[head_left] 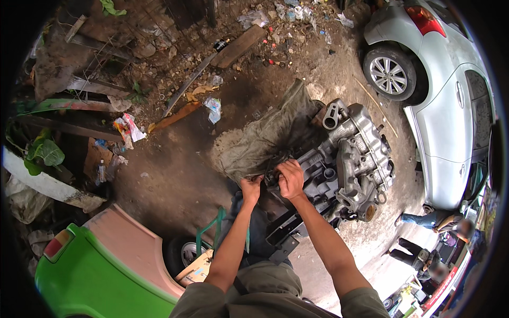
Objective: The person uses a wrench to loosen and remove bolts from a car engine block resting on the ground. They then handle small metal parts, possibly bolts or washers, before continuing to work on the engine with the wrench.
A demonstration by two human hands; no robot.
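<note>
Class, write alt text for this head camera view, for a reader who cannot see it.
Seen from above, a person's left hand and right hand grip the dark end of a grey engine block lying on oily ground beside a dirty cloth. A silver car stands at right.

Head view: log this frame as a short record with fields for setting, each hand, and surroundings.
Setting: outdoor dirt yard with scattered litter
Left hand: grip closed on the dark near edge of the engine
Right hand: pressed on the same edge, fingers curled
Under engine: grey-green cloth
Nearby: silver car, green vehicle
Others: people crouching at lower right
</note>
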